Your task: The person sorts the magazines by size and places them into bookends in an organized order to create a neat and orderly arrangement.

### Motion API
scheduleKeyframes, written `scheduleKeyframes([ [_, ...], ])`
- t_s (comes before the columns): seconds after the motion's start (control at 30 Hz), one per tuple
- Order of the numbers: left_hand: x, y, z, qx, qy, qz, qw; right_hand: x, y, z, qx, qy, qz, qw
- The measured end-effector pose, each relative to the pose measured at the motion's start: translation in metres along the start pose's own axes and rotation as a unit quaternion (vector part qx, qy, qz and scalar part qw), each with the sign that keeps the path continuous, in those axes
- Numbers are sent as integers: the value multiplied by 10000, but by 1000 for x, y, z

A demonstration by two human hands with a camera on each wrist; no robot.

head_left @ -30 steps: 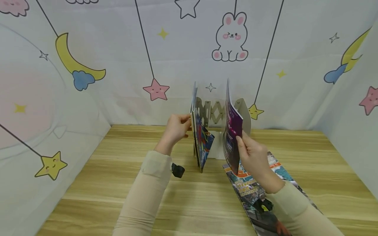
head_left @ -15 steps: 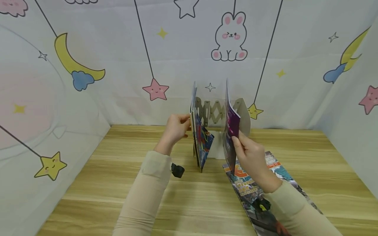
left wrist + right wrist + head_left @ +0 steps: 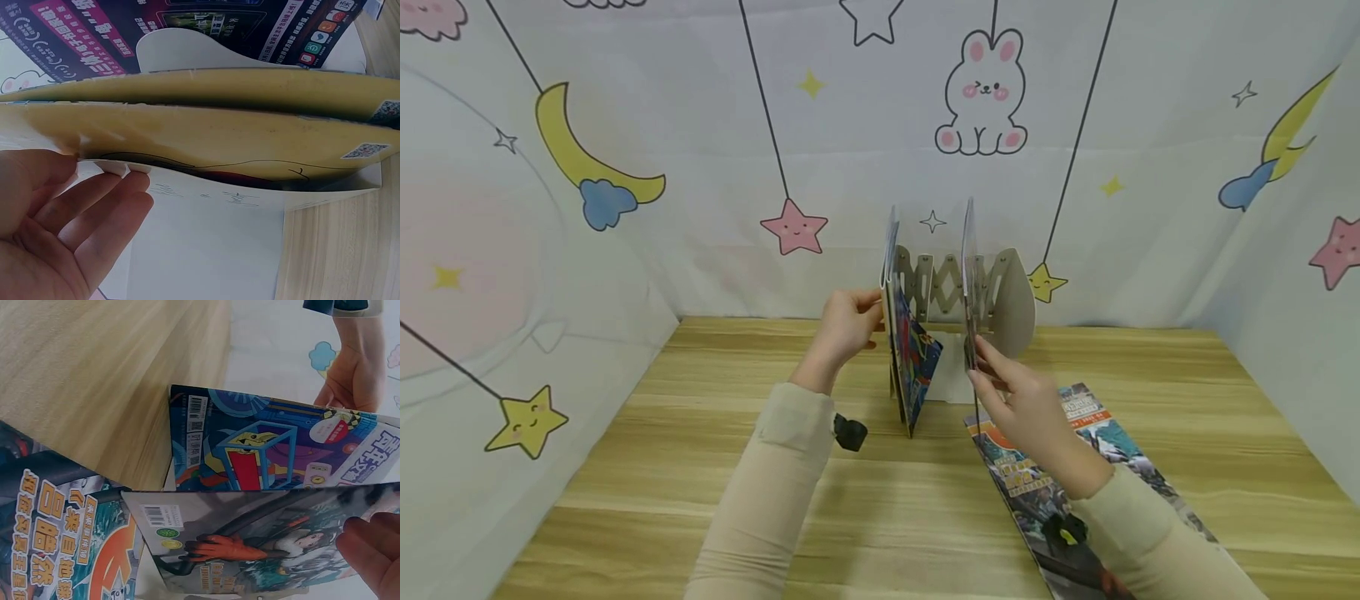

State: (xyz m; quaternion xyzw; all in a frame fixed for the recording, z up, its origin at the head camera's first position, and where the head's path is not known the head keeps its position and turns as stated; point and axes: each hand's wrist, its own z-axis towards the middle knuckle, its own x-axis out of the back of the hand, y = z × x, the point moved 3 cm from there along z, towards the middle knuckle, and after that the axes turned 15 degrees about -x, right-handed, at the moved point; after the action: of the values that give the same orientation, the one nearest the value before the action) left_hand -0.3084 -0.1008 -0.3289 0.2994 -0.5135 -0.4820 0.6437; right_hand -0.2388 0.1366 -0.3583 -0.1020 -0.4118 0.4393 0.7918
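Observation:
My left hand (image 3: 850,329) pinches the near edge of a white page or cover (image 3: 206,231) at the left side of several upright magazines (image 3: 917,358). One blue cover with a cartoon figure faces right, its corner bent outward. My right hand (image 3: 1030,408) holds another magazine (image 3: 969,283) upright, nearly edge-on in the head view, with thumb and fingers at its near edge. In the right wrist view its cover (image 3: 250,550) shows a figure and an orange glove. Both sets stand at an expandable bookend (image 3: 1015,308) with a lattice back and a rounded end plate.
A further magazine (image 3: 1026,483) lies flat and slanted on the wooden table (image 3: 700,417), partly beneath my right forearm. A white fabric wall (image 3: 700,275) with printed stars, moons and a rabbit closes off the back and sides.
My right hand has moved a little left with its magazine. That magazine has turned from showing its purple side to standing almost edge-on. The left hand stays in place.

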Motion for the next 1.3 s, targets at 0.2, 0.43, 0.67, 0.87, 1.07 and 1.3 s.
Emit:
scheduleKeyframes([
  [0.2, 1, 1, 0, -11, -13, 37, 10000, 0, -1, -2, -185, -195, -152, 9995],
  [0.43, 2, 1, 1, -32, -8, 39, 10000, 0, 0, -5, -246, -283, -334, 9987],
  [0.67, 2, 1, 1, -13, 0, 26, 10000, 1, 2, -10, -487, -529, -501, 9962],
  [0.87, 1, 1, 0, 40, -7, 36, 10000, 4, 3, -13, -749, -878, -699, 9909],
  [1.07, 0, 1, 0, 83, -13, 17, 10000, 5, 4, -15, -1161, -1433, -865, 9790],
  [1.3, 1, 2, 0, 80, -11, 4, 10000, 6, 6, -17, -1387, -1701, -1096, 9694],
])
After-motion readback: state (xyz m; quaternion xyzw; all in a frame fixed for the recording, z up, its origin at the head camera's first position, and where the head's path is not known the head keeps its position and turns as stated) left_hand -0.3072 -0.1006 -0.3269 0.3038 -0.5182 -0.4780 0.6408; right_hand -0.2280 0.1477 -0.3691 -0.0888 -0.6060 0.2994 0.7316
